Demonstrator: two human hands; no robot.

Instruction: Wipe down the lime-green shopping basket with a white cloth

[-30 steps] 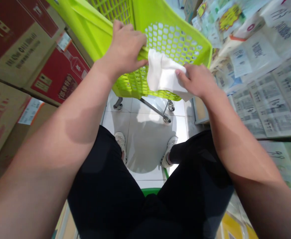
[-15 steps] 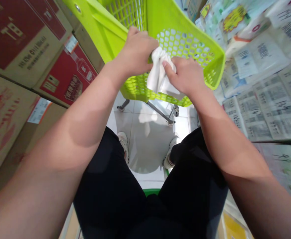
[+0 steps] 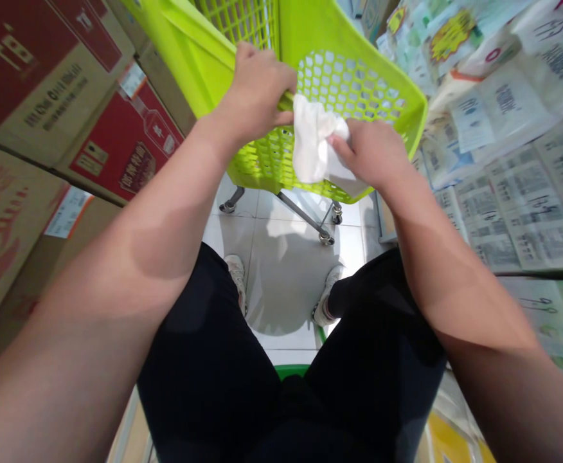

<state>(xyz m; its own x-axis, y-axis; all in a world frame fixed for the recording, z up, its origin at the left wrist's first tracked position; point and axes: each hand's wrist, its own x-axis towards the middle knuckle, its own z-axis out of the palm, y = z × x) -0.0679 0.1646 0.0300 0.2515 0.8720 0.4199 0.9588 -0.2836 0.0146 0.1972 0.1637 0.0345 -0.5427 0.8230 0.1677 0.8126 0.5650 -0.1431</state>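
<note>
A lime-green plastic shopping cart (image 3: 185, 58) stands in front of me on dark metal legs with casters. My left hand (image 3: 261, 93) is closed round its near green edge. In my right hand (image 3: 375, 151) is a crumpled white cloth (image 3: 309, 145), pinched between thumb and fingers. The cloth lies against the cart's near edge just right of my left hand, and part of it hangs down over the perforated end. The fingertips of my right hand are hidden behind the cloth.
Stacked cardboard cartons (image 3: 21, 116) with price tags line the left side. White plastic-wrapped packs (image 3: 508, 109) are piled at the right. Below are the tiled floor (image 3: 281, 270), my shoes (image 3: 327, 296) and a green edge (image 3: 291, 371) beneath me.
My right hand has moved slightly right and down with the cloth, which is now more spread out. My left hand and the cart sit a little further left in view.
</note>
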